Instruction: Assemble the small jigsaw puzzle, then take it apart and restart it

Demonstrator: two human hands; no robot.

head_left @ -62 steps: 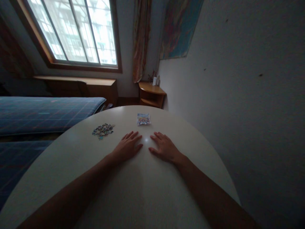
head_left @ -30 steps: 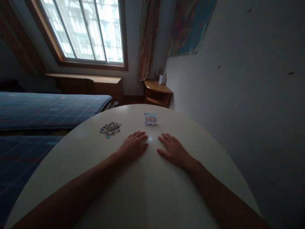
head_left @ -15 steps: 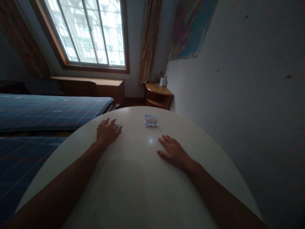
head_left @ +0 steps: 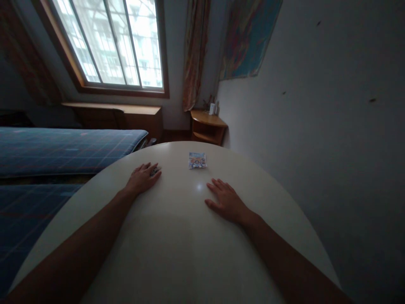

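On the far left of the table [head_left: 186, 236]: your left hand [head_left: 143, 177] lies palm down over a pile of small pieces [head_left: 155, 171], covering most of it.
Pieces in sight: a few dark and pale bits show in the gap between your thumb and fingers, too small to make out their shapes.
Left grip: wide, your fingers spread toward the far side and your thumb apart to the right; what sits under your palm is hidden.
Right hand [head_left: 225, 200]: palm down at the table, right of the middle and well apart from the pile, your forearm running back to the near right.
Right grip: wide and relaxed, fingers pointing far and left, thumb apart from them on the near side.
Picture sheet [head_left: 197, 160]: on the far part of the table, between your hands from left to right and farther off than both, touched by neither.
Bright spot [head_left: 199, 187]: a small reflection on the table, just left of your right fingertips.
Left of the table: a blue plaid mattress [head_left: 69, 150].
Past the far edge: a wooden corner shelf [head_left: 209, 119], with a window [head_left: 114, 46] farther left.
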